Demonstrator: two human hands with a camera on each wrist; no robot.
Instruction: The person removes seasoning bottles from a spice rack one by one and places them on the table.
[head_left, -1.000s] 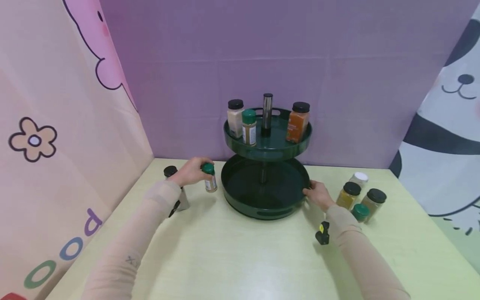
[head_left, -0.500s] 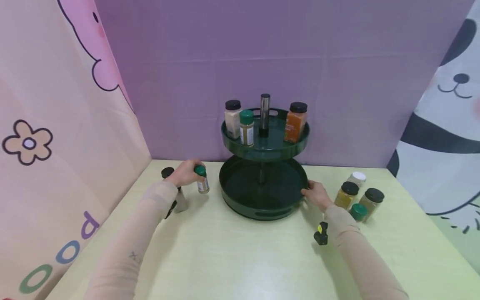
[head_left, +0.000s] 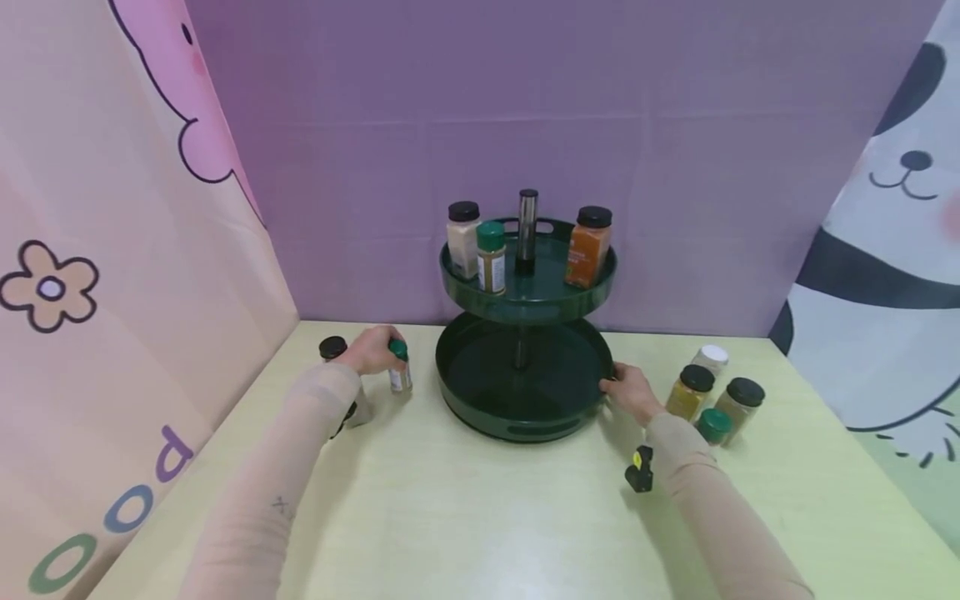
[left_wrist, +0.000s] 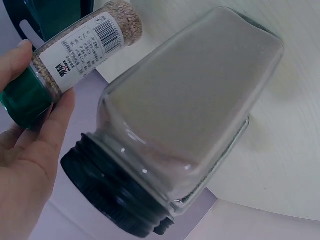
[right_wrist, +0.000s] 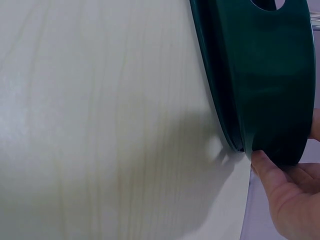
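Note:
My left hand (head_left: 375,350) holds a small spice jar (left_wrist: 82,52) by its green cap, thumb on one side and fingers on the other. The jar is upright, left of a dark green two-tier turntable (head_left: 487,417); whether its base touches the table I cannot tell. Just left of that hand stands a larger glass jar (left_wrist: 195,85) with a black lid, partly hidden by the wrist in the head view. My right hand (head_left: 633,392) grips the lower tier's wall at its right side, the thumb (right_wrist: 265,167) on the outside.
On the upper tier stand a black-lidded pale jar (head_left: 462,246), a green-capped jar (head_left: 491,262) and an orange jar (head_left: 587,250), around a metal post (head_left: 527,229). Several jars, one with yellow contents (head_left: 686,400), cluster right of my right hand. A purple backdrop (head_left: 360,208) hangs behind the table.
My left hand has carried the green-capped jar left, away from the turntable, and slightly down. The right hand stays on the lower tier. The whole head view has shifted slightly.

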